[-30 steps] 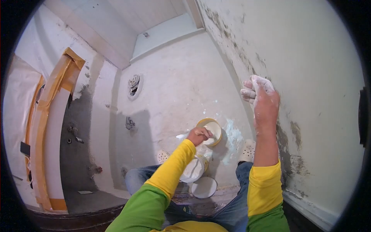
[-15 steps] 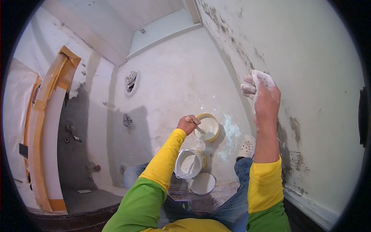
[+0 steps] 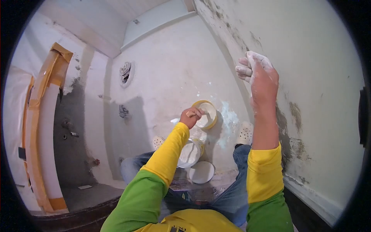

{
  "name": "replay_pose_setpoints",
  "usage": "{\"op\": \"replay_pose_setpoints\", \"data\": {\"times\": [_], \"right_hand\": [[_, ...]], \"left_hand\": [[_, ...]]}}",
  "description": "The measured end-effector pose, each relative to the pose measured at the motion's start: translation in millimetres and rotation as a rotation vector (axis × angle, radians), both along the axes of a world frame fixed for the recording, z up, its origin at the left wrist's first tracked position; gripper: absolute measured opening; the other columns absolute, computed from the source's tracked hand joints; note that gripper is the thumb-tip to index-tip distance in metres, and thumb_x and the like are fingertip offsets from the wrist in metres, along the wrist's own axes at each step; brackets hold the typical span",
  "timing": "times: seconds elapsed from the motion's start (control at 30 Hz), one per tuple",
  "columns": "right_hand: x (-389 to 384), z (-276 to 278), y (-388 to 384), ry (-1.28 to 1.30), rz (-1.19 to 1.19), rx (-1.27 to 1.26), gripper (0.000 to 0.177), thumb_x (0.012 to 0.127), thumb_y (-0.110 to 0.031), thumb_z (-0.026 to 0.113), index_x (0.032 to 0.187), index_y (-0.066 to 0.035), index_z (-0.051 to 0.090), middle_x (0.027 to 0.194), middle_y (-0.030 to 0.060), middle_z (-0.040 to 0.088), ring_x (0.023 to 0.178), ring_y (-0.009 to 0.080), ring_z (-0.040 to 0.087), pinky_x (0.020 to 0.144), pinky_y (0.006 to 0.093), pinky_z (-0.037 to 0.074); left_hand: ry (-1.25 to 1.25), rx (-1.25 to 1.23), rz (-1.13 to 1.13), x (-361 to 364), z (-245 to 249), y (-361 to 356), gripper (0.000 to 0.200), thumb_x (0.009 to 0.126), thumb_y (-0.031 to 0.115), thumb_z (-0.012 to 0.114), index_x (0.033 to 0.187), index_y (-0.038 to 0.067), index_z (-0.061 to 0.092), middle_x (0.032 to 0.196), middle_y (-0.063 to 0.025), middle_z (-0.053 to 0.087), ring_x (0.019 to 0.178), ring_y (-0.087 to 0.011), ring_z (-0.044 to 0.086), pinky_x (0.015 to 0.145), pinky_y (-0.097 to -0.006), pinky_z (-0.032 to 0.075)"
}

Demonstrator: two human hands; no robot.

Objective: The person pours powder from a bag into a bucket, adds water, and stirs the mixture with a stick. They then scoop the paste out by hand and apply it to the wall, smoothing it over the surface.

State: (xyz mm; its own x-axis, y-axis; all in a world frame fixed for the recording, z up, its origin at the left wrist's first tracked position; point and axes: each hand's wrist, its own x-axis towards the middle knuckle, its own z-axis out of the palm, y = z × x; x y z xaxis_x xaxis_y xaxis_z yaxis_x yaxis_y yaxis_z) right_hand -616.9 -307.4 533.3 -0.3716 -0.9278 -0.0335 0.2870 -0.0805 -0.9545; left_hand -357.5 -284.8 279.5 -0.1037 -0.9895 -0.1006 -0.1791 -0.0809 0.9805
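Note:
My left hand [image 3: 191,116] is closed around a tool with a pale handle [image 3: 190,113], whose far end reaches into a yellow-rimmed tub [image 3: 211,123] of whitish paste. The kind of tool is hidden by my fingers and the paste. Raised in front of the right-hand wall, my right hand [image 3: 263,75] has curled fingers thickly coated in white; what they pinch, if anything, I cannot tell. Nearer to me than the tub stands a white bucket [image 3: 190,154] with white material inside, partly behind my left sleeve. A round white lid [image 3: 202,172] lies beside it.
Pale splashes [image 3: 228,123] mark the floor right of the tub. My clog-style shoes [image 3: 245,133] flank the containers. The stained wall [image 3: 317,92] rises close on my right. To the left stands a taped panel edge [image 3: 34,147], with pipe fittings [image 3: 74,134] behind it.
The view has tilted slightly, shifting most things up or left. My left hand has turned at the tub and the tool handle with it. My right hand stays raised and curled.

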Motion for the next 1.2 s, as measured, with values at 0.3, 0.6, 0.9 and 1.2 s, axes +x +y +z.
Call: {"op": "replay_pose_setpoints", "data": {"times": [0.3,0.6,0.9,1.2], "right_hand": [[3,-1,0,-0.003,0.004,-0.006,0.027,0.090,-0.020,0.057,0.100,0.004,0.062,0.088,0.0114,0.066,0.068,0.0152,0.062,0.063,0.0268,0.050],[2,-1,1,0.012,-0.002,-0.028,0.027,0.090,-0.021,0.057,0.099,0.004,0.062,0.086,0.0113,0.067,0.068,0.0153,0.062,0.063,0.0267,0.050],[1,-1,0,0.001,0.008,-0.003,0.027,0.090,-0.021,0.057,0.099,0.003,0.062,0.087,0.0110,0.066,0.068,0.0150,0.062,0.063,0.0265,0.050],[-5,-2,1,-0.012,0.003,-0.016,0.027,0.090,-0.022,0.056,0.098,0.003,0.062,0.089,0.0111,0.067,0.068,0.0143,0.063,0.064,0.0260,0.049]], "left_hand": [[-0.072,-0.036,-0.085,-3,8,3,0.015,0.070,-0.014,0.059,0.071,0.001,0.061,0.091,-0.0116,0.068,0.087,-0.0216,0.065,0.081,-0.0308,0.052],[-0.143,0.128,-0.037,8,12,-22,0.016,0.069,-0.015,0.057,0.070,0.001,0.061,0.090,-0.0127,0.068,0.089,-0.0215,0.064,0.082,-0.0312,0.052],[-0.035,0.173,-0.044,21,10,-22,0.017,0.066,-0.014,0.061,0.072,0.002,0.063,0.089,-0.0143,0.068,0.090,-0.0209,0.064,0.083,-0.0285,0.051],[-0.204,0.257,-0.168,30,26,-39,0.018,0.065,-0.016,0.060,0.070,0.001,0.061,0.091,-0.0134,0.068,0.085,-0.0225,0.065,0.078,-0.0317,0.054]]}}
